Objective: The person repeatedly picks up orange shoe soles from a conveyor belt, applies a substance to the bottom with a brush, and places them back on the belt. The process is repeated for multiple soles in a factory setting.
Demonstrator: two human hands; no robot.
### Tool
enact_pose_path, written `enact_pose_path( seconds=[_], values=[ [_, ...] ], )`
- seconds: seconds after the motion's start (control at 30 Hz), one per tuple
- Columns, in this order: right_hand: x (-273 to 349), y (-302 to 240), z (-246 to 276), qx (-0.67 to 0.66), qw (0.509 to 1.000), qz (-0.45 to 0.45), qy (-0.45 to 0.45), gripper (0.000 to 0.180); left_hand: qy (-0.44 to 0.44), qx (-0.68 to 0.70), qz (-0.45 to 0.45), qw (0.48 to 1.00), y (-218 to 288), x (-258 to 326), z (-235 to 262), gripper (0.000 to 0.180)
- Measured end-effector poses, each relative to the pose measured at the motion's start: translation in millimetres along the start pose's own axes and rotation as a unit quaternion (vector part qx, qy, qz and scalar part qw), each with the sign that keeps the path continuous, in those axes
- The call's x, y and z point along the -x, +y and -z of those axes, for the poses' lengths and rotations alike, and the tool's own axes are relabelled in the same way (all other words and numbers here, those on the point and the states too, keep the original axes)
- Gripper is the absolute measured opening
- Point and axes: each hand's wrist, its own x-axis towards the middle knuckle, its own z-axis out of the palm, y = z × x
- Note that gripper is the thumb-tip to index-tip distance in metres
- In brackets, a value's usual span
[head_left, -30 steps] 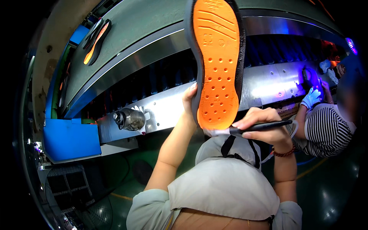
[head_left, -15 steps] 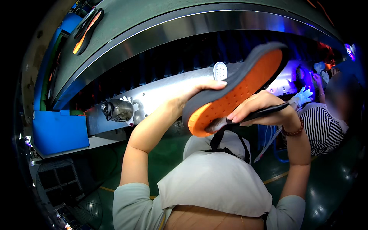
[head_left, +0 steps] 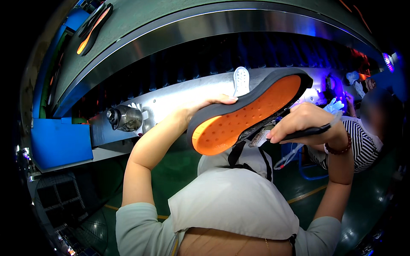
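A shoe sole with a black rim and an orange inside dotted with small dimples [head_left: 252, 111] is held up, tilted, in front of me. My left hand [head_left: 213, 101] grips its far edge, thumb lying on the black rim. My right hand [head_left: 299, 121] is closed round the black handle of a brush [head_left: 314, 132]. The pale bristle end of the brush is at the sole's near edge, close to the middle; whether it touches cannot be made out. A clear tube trails at the handle's rear end.
On the metal ledge [head_left: 171, 100] are a white sole-shaped piece with holes [head_left: 241, 81] and a dark-lidded clear jug [head_left: 128, 118]. More orange and black soles [head_left: 95, 32] lie on the green conveyor belt [head_left: 141, 19]. A person in a striped top [head_left: 363, 145] sits at the right.
The sole has shifted left and down and levelled out a little. The brush has moved from the orange inside near its rounded end to the near edge, with my right hand slightly right.
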Motion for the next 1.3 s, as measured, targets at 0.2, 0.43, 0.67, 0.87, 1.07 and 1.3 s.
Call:
enact_pose_path(
  seconds=[0.2,0.43,0.67,0.87,1.07,1.3],
  values=[
    [17.2,20.5,-4.4,-0.023,0.997,0.006,0.069,0.017,0.022,-0.014,-0.017,0.999,3.2,12.0,6.1,0.047],
    [27.2,26.0,-10.3,-0.041,0.982,-0.024,0.185,0.021,-0.046,0.18,-0.058,0.981,-11.8,9.5,19.4,0.032],
    [36.8,18.5,-4.4,-0.04,0.984,-0.043,0.165,0.016,-0.036,0.175,-0.09,0.98,-22.6,-1.0,61.9,0.034],
    [41.7,24.0,8.7,0.031,0.995,-0.087,0.042,0.016,0.047,0.103,-0.041,0.993,-19.8,2.8,55.4,0.037],
    [38.7,39.6,15.8,-0.047,0.983,-0.124,0.126,0.017,0.019,0.123,-0.043,0.991,-22.3,-3.5,66.9,0.04],
    [11.8,19.3,-25.9,-0.263,0.903,-0.077,0.33,0.021,-0.192,0.291,-0.143,0.926,-53.7,-31.3,40.8,0.065]
  ],
)
